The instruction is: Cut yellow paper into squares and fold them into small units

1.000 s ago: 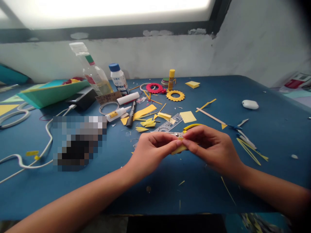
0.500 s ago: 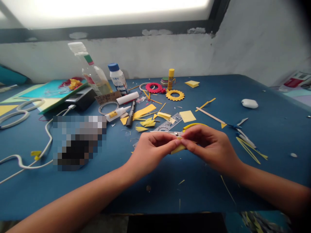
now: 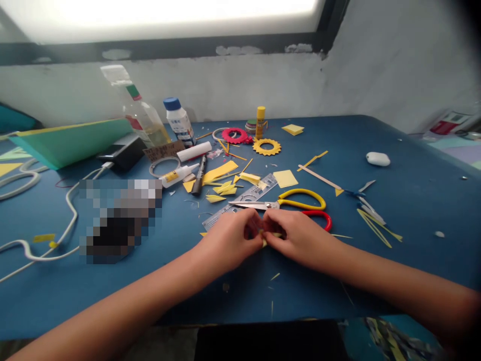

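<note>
Both hands meet low over the blue table [image 3: 180,301], fingertips pinched together on a small piece of yellow paper [image 3: 265,242]. Most of that paper is hidden by the fingers. My left hand [image 3: 235,238] grips it from the left, and my right hand [image 3: 296,231] from the right. Just beyond the hands lie scissors [image 3: 259,205] with one yellow handle loop [image 3: 319,200] and one red loop, partly covered by my right hand. Under the blades a clear ruler [image 3: 220,215] runs at a slant. A yellow paper square [image 3: 284,179] rests behind the scissors.
Yellow scraps [image 3: 225,189], a black marker [image 3: 199,175] and a glue tube [image 3: 178,175] lie behind my left hand. Farther back stand a bottle [image 3: 145,118], a white jar [image 3: 178,120] and a glue stick [image 3: 260,123]. A craft stick [image 3: 319,176] and white case [image 3: 378,159] are rightward.
Both hands have come lower and nearer with the paper, uncovering the scissors. At the far left, the green and yellow sheets have tilted up from lying nearly flat. The view has shifted slightly.
</note>
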### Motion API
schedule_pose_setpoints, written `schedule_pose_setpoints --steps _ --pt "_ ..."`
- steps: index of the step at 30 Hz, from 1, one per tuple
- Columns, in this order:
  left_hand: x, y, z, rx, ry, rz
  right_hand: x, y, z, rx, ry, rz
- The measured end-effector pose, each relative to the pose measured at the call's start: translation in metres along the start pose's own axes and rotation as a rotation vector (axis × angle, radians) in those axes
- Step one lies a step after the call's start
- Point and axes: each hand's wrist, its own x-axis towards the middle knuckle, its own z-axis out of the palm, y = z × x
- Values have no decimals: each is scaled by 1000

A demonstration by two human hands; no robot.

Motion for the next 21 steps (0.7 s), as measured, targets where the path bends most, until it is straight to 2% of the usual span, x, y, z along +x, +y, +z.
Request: schedule_pose_setpoints --steps 3,6,10,12,15,21 --pt "-1 0 1 180 4 75 0 1 3 -52 17 -31" --pt "-1 -4 -1 257 -13 155 -1 6 3 -89 41 -108" --pt "-4 -11 -9 340 -100 235 -6 18 -8 -190 -17 -366" --pt "-5 -11 -13 399 -127 226 -9 23 -14 -329 -78 -536" --pt "-6 -8 -19 486 -151 193 -8 25 -19 -495 -107 -698" --pt "-4 -4 -25 523 -195 156 5 21 -19 -570 -100 -977"
